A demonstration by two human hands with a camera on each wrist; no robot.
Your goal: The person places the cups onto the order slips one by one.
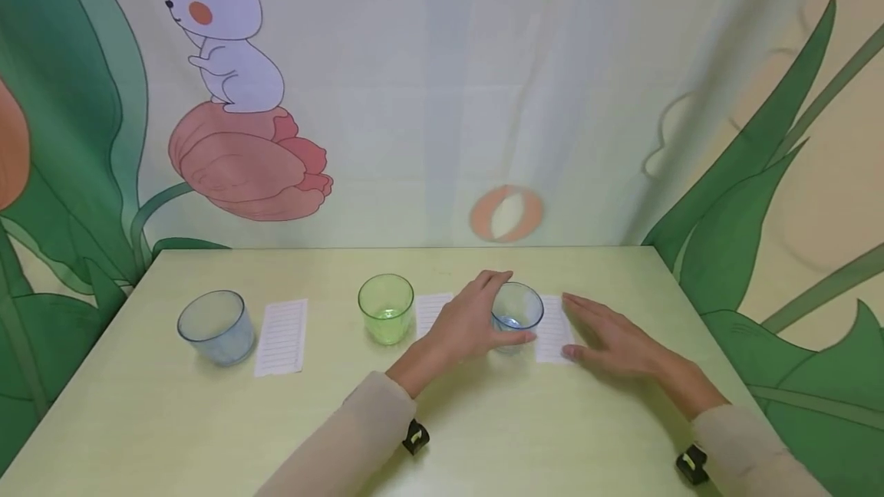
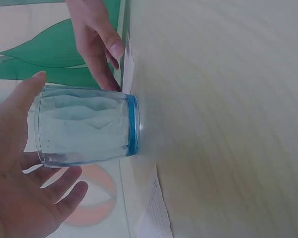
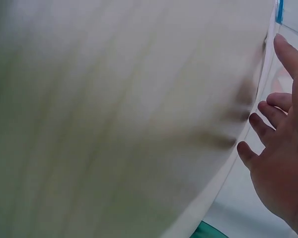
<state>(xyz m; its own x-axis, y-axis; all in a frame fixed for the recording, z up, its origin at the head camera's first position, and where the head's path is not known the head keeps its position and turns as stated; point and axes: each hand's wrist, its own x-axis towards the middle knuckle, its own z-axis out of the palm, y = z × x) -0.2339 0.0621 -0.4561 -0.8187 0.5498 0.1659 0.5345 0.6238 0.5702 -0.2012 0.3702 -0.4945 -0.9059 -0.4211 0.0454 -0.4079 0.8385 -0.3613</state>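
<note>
A clear blue-tinted glass (image 1: 518, 307) stands upright on the table, a paper slip on either side. My left hand (image 1: 461, 320) is around its left side, the thumb stretched across the front and the fingers spread behind. In the left wrist view, the lower fingertips (image 2: 79, 191) lie apart from the glass (image 2: 87, 126); whether the thumb touches it I cannot tell. My right hand (image 1: 615, 336) lies flat with extended fingers at the right edge of a lined paper slip (image 1: 552, 336), holding nothing. Its relaxed, spread fingers (image 3: 263, 129) show in the right wrist view.
A green glass (image 1: 385, 309) stands left of the middle paper slip (image 1: 431, 309), which my left hand partly covers. Farther left are a pale blue glass (image 1: 217, 328) and another lined slip (image 1: 281, 337). A printed curtain (image 1: 387, 98) hangs behind the table (image 1: 166, 420).
</note>
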